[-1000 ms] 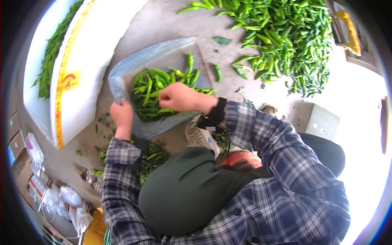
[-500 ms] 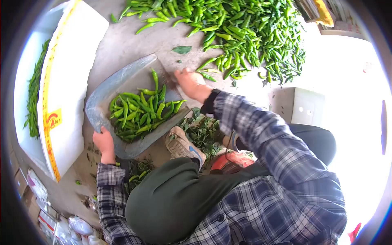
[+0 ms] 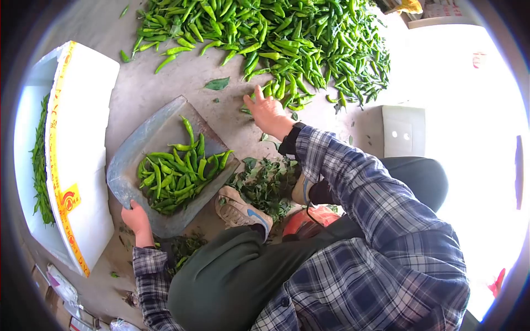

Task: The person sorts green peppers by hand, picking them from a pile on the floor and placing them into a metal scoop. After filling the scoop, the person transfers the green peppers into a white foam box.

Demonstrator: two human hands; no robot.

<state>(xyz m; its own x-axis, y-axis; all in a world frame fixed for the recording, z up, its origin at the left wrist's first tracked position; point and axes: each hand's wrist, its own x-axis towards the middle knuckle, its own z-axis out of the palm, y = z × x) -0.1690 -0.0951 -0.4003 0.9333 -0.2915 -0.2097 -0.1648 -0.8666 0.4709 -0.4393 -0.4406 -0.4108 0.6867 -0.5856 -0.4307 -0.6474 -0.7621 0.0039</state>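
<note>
A grey dustpan-like scoop (image 3: 122, 148) lies tilted on the floor with a heap of green chili peppers (image 3: 174, 179) in it. My left hand (image 3: 137, 222) grips the scoop's near left edge, thumb over the rim. At the near edge of a large pile of green chili peppers (image 3: 309, 41), my right hand (image 3: 268, 114) reaches out with its fingers apart. Peppers lie just beyond its fingertips; whether they touch is hard to tell. A loose green leaf (image 3: 217, 84) lies between the scoop and the pile.
A white foam box (image 3: 85, 143) with green peppers inside stands on the left. Stripped leaves (image 3: 268, 182) lie by my shoes. To the right is a grey box-like object (image 3: 404, 131). A red plastic bag (image 3: 314, 219) sits between my legs.
My right hand has left the scoop's side and moved to the pepper pile. The left hand keeps hold of the scoop. The whole view has shifted slightly.
</note>
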